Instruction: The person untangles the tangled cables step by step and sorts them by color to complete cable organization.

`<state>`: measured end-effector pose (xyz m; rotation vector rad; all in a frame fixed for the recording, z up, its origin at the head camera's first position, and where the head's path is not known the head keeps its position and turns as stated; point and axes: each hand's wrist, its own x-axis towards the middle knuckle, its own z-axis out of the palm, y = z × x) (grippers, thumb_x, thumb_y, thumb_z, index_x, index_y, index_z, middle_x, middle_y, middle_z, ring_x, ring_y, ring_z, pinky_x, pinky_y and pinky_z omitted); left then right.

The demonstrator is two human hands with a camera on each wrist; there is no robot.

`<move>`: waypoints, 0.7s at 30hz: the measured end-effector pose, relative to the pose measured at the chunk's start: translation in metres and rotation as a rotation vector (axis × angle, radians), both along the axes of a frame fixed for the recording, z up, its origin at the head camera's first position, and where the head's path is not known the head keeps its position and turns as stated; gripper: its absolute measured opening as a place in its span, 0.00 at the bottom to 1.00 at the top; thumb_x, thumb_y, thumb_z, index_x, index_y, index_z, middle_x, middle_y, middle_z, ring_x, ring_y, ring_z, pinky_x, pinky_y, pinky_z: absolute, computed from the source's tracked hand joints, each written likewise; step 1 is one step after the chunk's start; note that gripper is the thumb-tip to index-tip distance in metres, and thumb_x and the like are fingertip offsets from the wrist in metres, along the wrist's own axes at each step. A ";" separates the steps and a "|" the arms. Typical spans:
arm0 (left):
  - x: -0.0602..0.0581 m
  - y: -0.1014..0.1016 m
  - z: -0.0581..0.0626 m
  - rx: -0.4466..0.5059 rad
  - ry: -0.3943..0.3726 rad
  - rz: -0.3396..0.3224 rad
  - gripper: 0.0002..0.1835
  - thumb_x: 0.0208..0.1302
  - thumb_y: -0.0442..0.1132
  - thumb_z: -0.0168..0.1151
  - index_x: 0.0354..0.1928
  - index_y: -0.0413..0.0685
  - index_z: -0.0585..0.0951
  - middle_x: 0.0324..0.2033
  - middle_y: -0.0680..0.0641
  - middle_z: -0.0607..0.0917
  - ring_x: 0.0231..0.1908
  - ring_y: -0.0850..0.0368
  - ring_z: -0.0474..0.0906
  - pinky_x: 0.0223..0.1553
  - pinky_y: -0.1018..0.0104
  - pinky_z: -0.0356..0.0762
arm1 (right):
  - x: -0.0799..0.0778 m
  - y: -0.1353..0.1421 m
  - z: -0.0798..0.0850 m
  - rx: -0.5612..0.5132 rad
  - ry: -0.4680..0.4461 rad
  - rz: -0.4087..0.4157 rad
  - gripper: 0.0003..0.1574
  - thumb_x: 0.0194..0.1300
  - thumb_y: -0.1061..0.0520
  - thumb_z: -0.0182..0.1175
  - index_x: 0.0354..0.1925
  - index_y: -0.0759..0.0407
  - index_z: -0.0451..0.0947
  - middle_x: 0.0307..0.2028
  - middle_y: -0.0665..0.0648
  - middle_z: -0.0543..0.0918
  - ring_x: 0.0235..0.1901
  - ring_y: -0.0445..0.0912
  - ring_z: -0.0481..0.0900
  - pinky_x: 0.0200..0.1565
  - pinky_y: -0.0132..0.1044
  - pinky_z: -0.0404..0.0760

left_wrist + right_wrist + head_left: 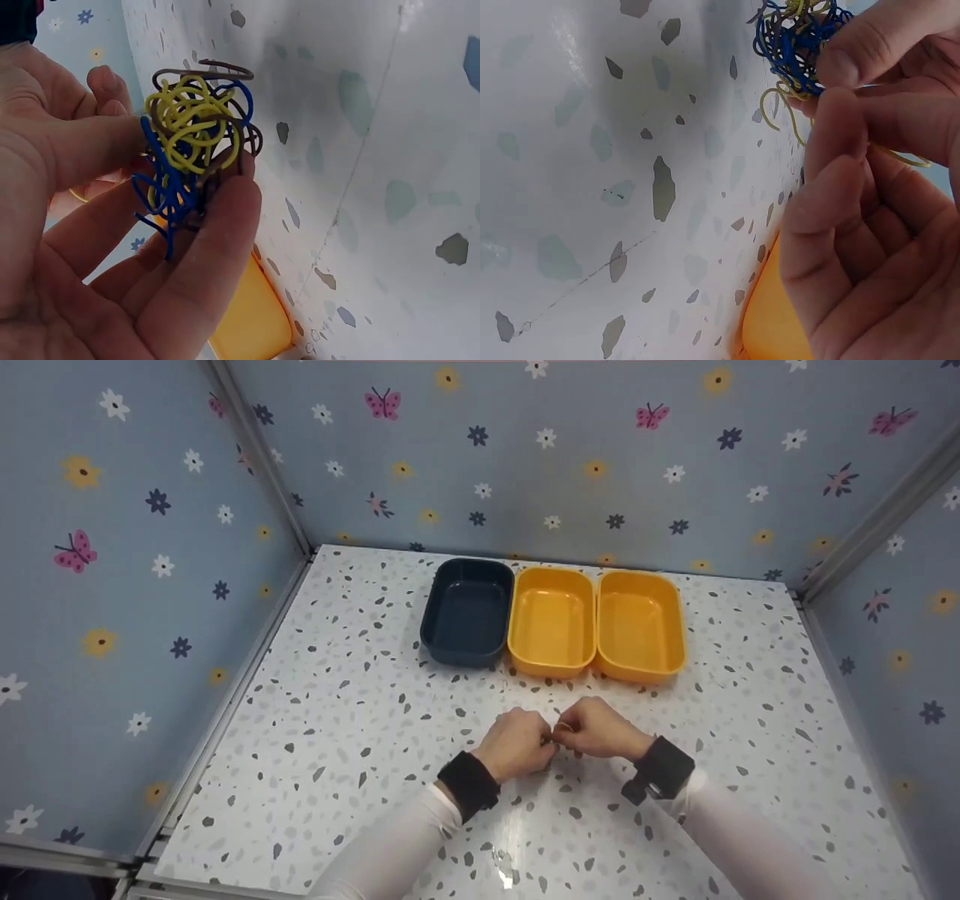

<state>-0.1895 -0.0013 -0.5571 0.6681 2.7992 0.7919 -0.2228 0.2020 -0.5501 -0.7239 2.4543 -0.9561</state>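
My left hand [517,744] holds a tangle of thin yellow, blue and brown wires [191,124] between thumb and fingers. In the left wrist view loose blue ends stick out below the bundle. Right beside it, my right hand [598,727] pinches a thin yellow wire [904,157], whose loop shows past its fingertips in the right wrist view. The two hands meet low over the speckled table, so the tangle is hidden in the head view.
Beyond the hands a dark blue bin [469,619] stands beside a yellow bin [553,626] and a second yellow bin [637,630], side by side in a row. Flower-patterned panels [517,457] enclose the white speckled table [337,720] at the back and sides.
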 end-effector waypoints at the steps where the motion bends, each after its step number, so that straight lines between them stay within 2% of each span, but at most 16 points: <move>1: 0.001 -0.001 0.000 0.010 0.001 -0.001 0.12 0.71 0.42 0.71 0.28 0.50 0.93 0.22 0.51 0.90 0.22 0.60 0.76 0.25 0.67 0.70 | 0.000 0.000 0.000 0.003 0.007 -0.003 0.14 0.74 0.59 0.68 0.31 0.63 0.91 0.21 0.60 0.89 0.18 0.35 0.76 0.23 0.29 0.71; 5: 0.002 0.000 0.000 -0.002 0.005 -0.018 0.15 0.73 0.43 0.71 0.25 0.51 0.92 0.19 0.53 0.89 0.19 0.63 0.72 0.23 0.70 0.65 | 0.000 0.003 0.000 0.012 0.028 -0.007 0.11 0.73 0.62 0.68 0.33 0.64 0.92 0.22 0.59 0.89 0.19 0.34 0.77 0.25 0.29 0.73; 10: 0.002 0.004 0.001 -0.069 -0.019 -0.024 0.15 0.69 0.40 0.72 0.21 0.51 0.90 0.15 0.57 0.79 0.18 0.62 0.68 0.20 0.69 0.61 | -0.001 0.011 0.004 0.008 0.047 -0.019 0.11 0.72 0.64 0.67 0.33 0.67 0.92 0.21 0.63 0.90 0.18 0.34 0.77 0.24 0.28 0.72; 12: 0.002 0.004 0.001 -0.099 -0.020 -0.017 0.14 0.67 0.39 0.72 0.21 0.51 0.90 0.15 0.57 0.77 0.18 0.61 0.68 0.20 0.67 0.62 | -0.003 0.015 0.006 0.017 0.049 -0.046 0.11 0.72 0.64 0.68 0.33 0.67 0.92 0.22 0.64 0.90 0.18 0.34 0.77 0.24 0.28 0.72; 15: 0.002 0.004 0.000 -0.134 -0.016 -0.004 0.12 0.66 0.38 0.73 0.23 0.51 0.90 0.16 0.56 0.80 0.19 0.59 0.70 0.22 0.64 0.66 | -0.005 0.023 0.011 0.043 0.050 -0.111 0.10 0.73 0.63 0.68 0.35 0.67 0.93 0.23 0.63 0.90 0.19 0.35 0.78 0.24 0.29 0.75; 18: 0.002 0.003 -0.001 -0.138 -0.022 0.005 0.13 0.67 0.38 0.72 0.22 0.50 0.90 0.16 0.55 0.82 0.19 0.59 0.71 0.23 0.63 0.67 | -0.008 0.030 0.014 0.063 0.052 -0.168 0.09 0.74 0.62 0.69 0.37 0.67 0.93 0.23 0.59 0.90 0.18 0.37 0.80 0.25 0.31 0.78; 21: 0.001 0.004 0.000 -0.127 -0.029 0.007 0.15 0.69 0.39 0.72 0.21 0.51 0.90 0.16 0.56 0.80 0.19 0.58 0.72 0.23 0.64 0.66 | -0.009 0.034 0.015 0.059 0.058 -0.182 0.10 0.74 0.62 0.69 0.37 0.66 0.93 0.21 0.56 0.89 0.18 0.37 0.80 0.24 0.32 0.79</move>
